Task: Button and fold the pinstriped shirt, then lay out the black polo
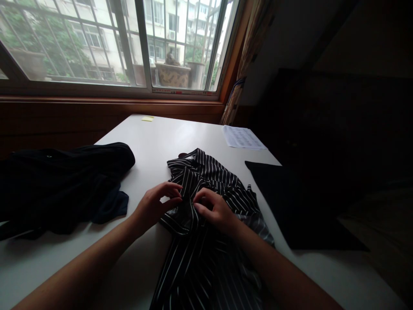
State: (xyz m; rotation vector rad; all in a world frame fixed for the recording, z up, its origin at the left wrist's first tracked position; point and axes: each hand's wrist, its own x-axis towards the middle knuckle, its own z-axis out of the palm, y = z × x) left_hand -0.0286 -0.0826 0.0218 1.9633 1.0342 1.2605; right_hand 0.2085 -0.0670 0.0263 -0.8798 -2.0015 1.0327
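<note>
A black shirt with thin white stripes (209,181) lies crumpled on the white table (155,142), running from the middle down to the near edge. My left hand (156,204) pinches a fold of the striped cloth with thumb and fingers. My right hand (214,209) is curled just to its right, fingers closed on the same bunched part of the shirt. The two hands almost touch over the fabric.
A pile of dark clothing (61,185) covers the table's left side. A flat black cloth (290,202) lies at the right edge, a printed sheet of paper (241,137) behind it, a yellow sticky note (147,118) at the far edge. A barred window (112,43) is beyond.
</note>
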